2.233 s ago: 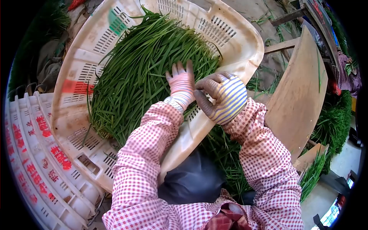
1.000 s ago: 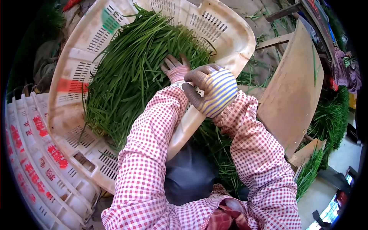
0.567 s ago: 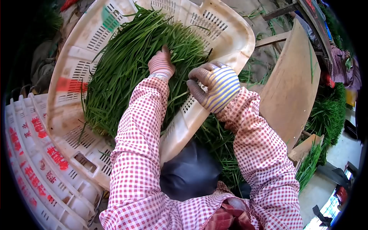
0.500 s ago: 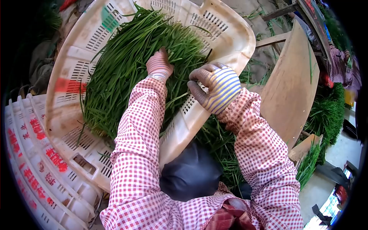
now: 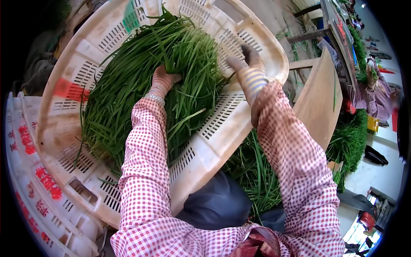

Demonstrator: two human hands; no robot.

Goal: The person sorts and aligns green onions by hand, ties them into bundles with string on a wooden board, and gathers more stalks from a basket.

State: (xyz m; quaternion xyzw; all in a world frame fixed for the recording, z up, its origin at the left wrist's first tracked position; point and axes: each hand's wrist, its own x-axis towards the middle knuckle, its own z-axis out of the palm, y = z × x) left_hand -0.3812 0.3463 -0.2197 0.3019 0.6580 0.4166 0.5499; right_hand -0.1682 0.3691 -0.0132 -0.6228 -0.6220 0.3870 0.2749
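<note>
A heap of long, flat green leaves that look like garlic chives (image 5: 128, 85) fills much of the white plastic basket (image 5: 267, 40). My left hand (image 5: 162, 83), in a striped glove, is closed on some of the chives at the middle of the heap. Its fingertips are partly hidden among the blades. My right hand (image 5: 250, 70), gloved with dark fingers, holds nothing. Its thumb and fingers are apart over the basket's right side, just right of the chives' pale ends.
Stacked white baskets (image 5: 51, 180) with red writing stand at the left. More chives (image 5: 257, 180) lie below the basket, beside my dark-clothed knee (image 5: 216, 201). A curved wooden board (image 5: 319, 103) and a wooden frame (image 5: 338, 38) are at the right. Another person (image 5: 376, 96) is at far right.
My right hand has moved up and away from the basket's near edge, and its fingers have spread. My left hand has shifted slightly left and down. The view has turned a little.
</note>
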